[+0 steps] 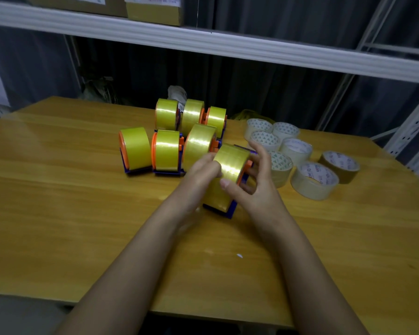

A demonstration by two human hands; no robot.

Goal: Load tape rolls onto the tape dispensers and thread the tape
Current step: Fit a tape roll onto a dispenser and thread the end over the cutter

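**Pulling the tape down on dispenser number 7**

Both hands work on 1 tape dispenser (230, 209) in the middle of the frame. It sits on the counter (58, 189), blue frame at the bottom and orange hub at the side. A yellow tape roll (231, 162) is already on it. The left hand (201, 172) has its fingers curled against the left side of the roll and holds it. The right hand (252, 184) wraps round the right side, thumb pressing on the front of the roll, other fingers bent behind the orange hub.

I think the step now is to thread the tape. To do it well, hold the roll steady with the left hand. Find the loose end with the thumb. Pull it straight down, flat, with no twist, to the blue bar at the bottom. Keep fingers off the sticky side, and watch for a sharp cutter, which I cannot see here.

Count:
- 6 loaded dispensers (166, 151) stand in 2 rows of 3, up and left of the hands.
- With the 1 in hand, that makes 7.
- About 6 pale spare rolls (315, 180) lie flat at the right; some may hide behind the hand.
- 1 brown roll (339, 166) lies furthest right.
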